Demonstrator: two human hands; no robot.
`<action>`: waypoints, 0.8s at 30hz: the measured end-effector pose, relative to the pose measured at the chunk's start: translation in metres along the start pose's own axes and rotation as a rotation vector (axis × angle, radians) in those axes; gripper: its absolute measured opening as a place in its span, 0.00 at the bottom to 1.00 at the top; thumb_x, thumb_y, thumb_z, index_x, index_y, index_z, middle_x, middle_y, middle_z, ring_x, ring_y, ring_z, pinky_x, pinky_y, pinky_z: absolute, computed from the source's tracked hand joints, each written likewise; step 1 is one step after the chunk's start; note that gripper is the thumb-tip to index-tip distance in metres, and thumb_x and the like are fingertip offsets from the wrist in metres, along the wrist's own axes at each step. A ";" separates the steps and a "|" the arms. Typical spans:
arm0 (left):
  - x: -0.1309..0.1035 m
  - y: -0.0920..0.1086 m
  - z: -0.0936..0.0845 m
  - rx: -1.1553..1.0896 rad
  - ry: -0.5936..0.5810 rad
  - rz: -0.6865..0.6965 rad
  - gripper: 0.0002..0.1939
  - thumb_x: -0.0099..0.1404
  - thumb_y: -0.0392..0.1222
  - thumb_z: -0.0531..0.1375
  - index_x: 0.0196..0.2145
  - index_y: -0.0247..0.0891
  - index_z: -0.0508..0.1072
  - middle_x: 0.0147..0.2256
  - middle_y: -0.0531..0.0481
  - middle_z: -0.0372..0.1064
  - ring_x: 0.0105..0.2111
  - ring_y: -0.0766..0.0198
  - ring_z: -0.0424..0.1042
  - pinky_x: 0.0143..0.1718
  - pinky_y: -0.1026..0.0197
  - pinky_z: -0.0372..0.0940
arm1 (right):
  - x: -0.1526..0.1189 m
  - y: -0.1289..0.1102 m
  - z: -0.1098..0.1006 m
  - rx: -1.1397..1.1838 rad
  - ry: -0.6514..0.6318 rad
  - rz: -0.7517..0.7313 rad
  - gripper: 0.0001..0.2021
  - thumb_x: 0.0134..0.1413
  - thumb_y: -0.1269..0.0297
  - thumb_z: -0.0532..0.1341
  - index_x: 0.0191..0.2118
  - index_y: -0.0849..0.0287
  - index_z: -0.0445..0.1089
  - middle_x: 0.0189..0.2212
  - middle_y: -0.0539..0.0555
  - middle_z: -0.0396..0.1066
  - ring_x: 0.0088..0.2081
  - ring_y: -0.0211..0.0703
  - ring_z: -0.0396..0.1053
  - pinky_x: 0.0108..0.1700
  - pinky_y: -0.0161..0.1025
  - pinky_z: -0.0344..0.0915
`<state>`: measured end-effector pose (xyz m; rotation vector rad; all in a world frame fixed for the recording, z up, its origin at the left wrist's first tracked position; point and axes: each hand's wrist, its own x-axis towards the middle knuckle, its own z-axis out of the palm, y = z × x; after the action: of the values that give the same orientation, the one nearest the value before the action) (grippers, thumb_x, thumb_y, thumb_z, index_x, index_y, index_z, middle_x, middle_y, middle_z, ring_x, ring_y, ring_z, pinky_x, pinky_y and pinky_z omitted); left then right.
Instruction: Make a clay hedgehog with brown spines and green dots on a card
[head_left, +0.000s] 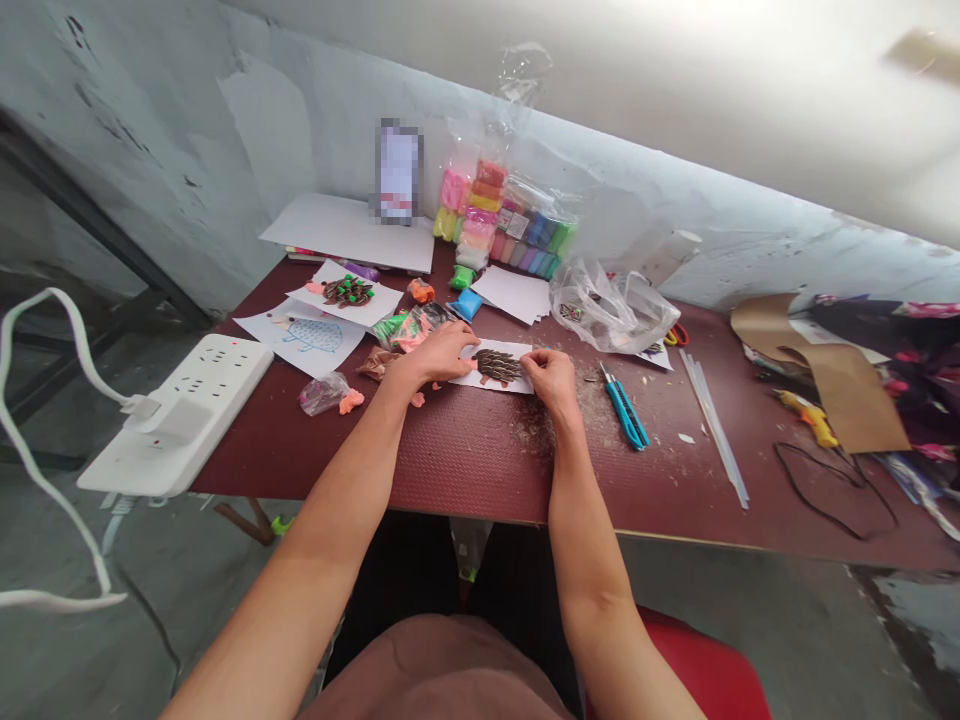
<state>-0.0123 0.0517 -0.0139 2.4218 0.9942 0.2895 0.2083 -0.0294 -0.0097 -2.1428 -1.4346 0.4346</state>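
Note:
A small white paper card [517, 348] lies on the table between my hands. On it is a hedgehog-like figure [499, 366] with overlapping dark, seed-like scales and brownish-pink feet. My left hand [442, 352] rests at the card's left end, thumb and fingers apart, by the figure's pink front. At the right end, my right hand [551, 378] pinches with its fingertips close to the scales; whatever is between them is too small to make out. Left of my left hand are an opened clay packet [420, 325] and a pink clay lump [350, 401].
A blue utility knife [626, 410] lies right of my right hand, among dark crumbs. Further right are clear glue sticks [716, 430] and a yellow glue gun [810, 415]. Coloured clay packs [517, 225] and a plastic bag [611, 305] stand behind. A power strip [180, 415] is left.

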 end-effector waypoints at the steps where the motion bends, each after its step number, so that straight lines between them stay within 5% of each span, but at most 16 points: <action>1: 0.000 0.000 0.000 0.003 -0.001 0.002 0.26 0.63 0.41 0.59 0.58 0.40 0.77 0.59 0.41 0.70 0.62 0.45 0.66 0.67 0.46 0.60 | -0.001 0.000 -0.001 0.004 0.010 0.000 0.15 0.56 0.61 0.60 0.38 0.60 0.84 0.35 0.56 0.82 0.37 0.46 0.74 0.41 0.38 0.65; 8: 0.000 -0.001 0.001 0.025 -0.011 0.006 0.25 0.65 0.43 0.57 0.58 0.39 0.77 0.60 0.41 0.69 0.62 0.46 0.66 0.67 0.49 0.60 | -0.005 0.001 -0.012 -0.187 0.120 0.095 0.15 0.63 0.65 0.58 0.46 0.60 0.82 0.43 0.62 0.82 0.43 0.51 0.77 0.47 0.41 0.67; 15: -0.002 0.000 -0.001 0.029 -0.028 0.011 0.27 0.64 0.40 0.57 0.60 0.39 0.75 0.61 0.41 0.69 0.63 0.46 0.65 0.68 0.48 0.59 | -0.009 -0.007 -0.013 -0.324 0.039 0.167 0.14 0.65 0.61 0.59 0.44 0.59 0.82 0.44 0.66 0.81 0.45 0.55 0.78 0.46 0.44 0.66; 20: 0.000 0.000 -0.001 0.030 -0.034 0.001 0.28 0.63 0.40 0.58 0.60 0.40 0.76 0.61 0.41 0.68 0.64 0.45 0.65 0.68 0.47 0.58 | -0.011 -0.004 -0.021 0.017 0.026 0.025 0.09 0.56 0.62 0.63 0.33 0.60 0.79 0.30 0.56 0.78 0.32 0.44 0.72 0.37 0.38 0.64; 24: -0.001 0.001 -0.001 0.022 -0.030 -0.008 0.27 0.64 0.42 0.58 0.60 0.39 0.76 0.61 0.40 0.68 0.64 0.44 0.64 0.68 0.46 0.59 | -0.016 -0.001 -0.030 0.255 -0.258 0.020 0.14 0.50 0.52 0.66 0.28 0.60 0.77 0.17 0.45 0.61 0.19 0.36 0.56 0.23 0.36 0.55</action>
<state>-0.0126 0.0511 -0.0126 2.4340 0.9991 0.2396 0.2178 -0.0509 0.0148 -1.9503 -1.4057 0.8801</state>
